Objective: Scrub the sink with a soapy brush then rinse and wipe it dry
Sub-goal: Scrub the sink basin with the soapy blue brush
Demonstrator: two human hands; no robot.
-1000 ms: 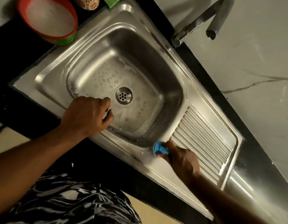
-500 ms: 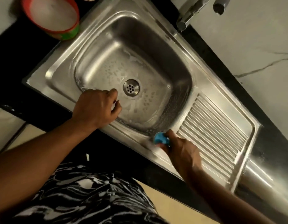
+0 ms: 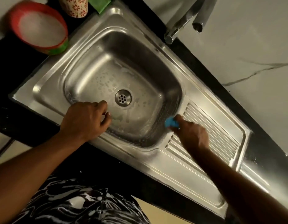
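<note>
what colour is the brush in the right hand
Bright blue. The brush shows best in the head view, held by the right hand at the sink rim.

A red bowl (image 3: 14,21), white inside, sat on the black counter (image 3: 14,78). A cup (image 3: 73,7) with red flowers stood just beside it. The wall (image 3: 253,38) was white with thin dark lines.
</note>
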